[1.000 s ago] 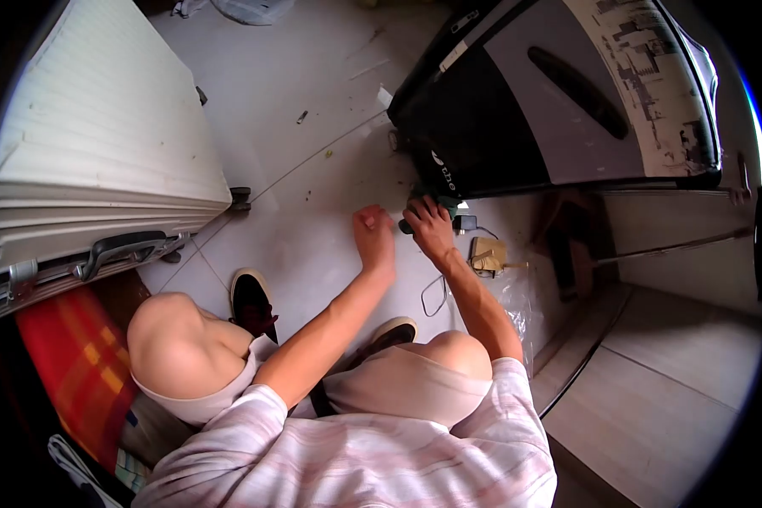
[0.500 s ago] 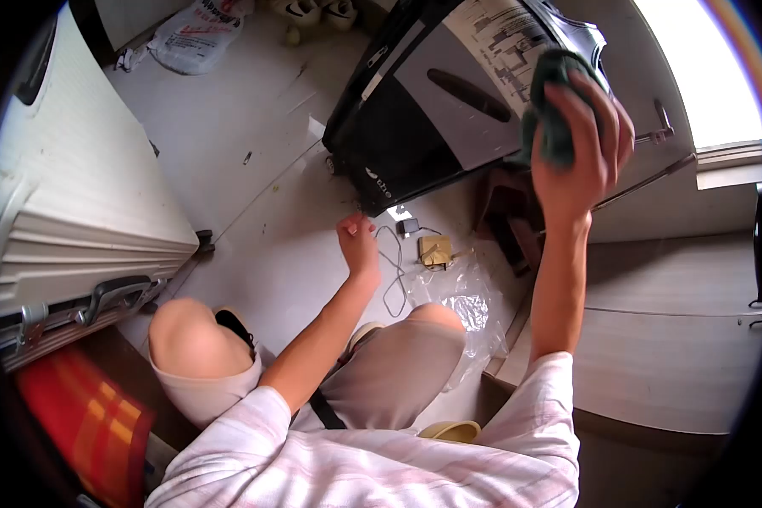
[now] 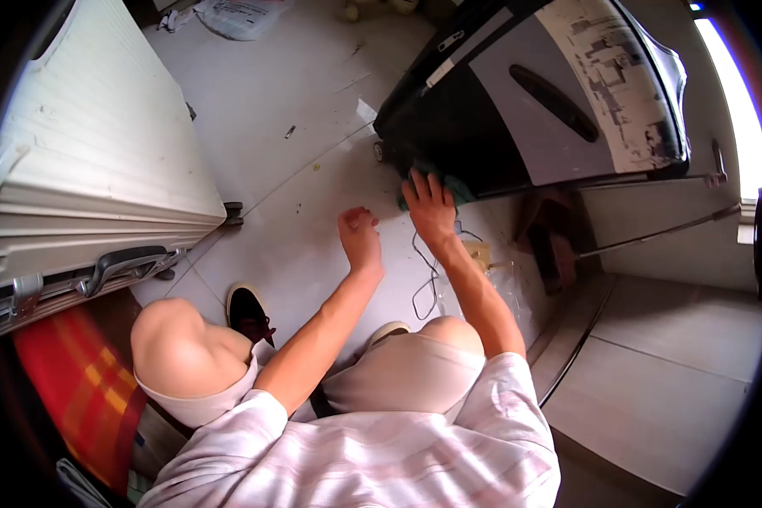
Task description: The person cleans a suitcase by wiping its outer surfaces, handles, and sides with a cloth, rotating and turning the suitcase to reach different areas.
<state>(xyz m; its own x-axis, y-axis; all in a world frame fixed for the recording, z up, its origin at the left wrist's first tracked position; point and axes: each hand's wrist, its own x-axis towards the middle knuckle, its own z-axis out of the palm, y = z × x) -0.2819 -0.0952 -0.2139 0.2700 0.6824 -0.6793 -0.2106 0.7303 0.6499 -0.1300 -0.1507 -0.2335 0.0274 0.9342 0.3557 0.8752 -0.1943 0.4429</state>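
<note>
My right hand (image 3: 433, 212) presses a dark green cloth (image 3: 459, 190) against the lower corner of a black and grey suitcase (image 3: 491, 127), close to its small wheel (image 3: 378, 151). The fingers lie over the cloth and hide part of it. The suitcase leans at a slant, with a dark handle (image 3: 554, 103) on its side and a worn, patchy printed panel. My left hand (image 3: 361, 237) hovers over the pale tiled floor, just left of the cloth and apart from the suitcase. Its fingers are curled in, and nothing shows in them.
A thin cable (image 3: 424, 288) and a small yellowish box (image 3: 477, 252) lie by my right forearm, with clear plastic (image 3: 508, 292) beside them. A cream hard-shell suitcase (image 3: 102, 161) stands at the left. On the right are a long-handled dustpan (image 3: 559, 254) and a low cabinet (image 3: 669, 364).
My right hand has come down and left with the cloth, from the suitcase's upper side to its lower corner. My left hand is now apart from that corner. The view has shifted.
</note>
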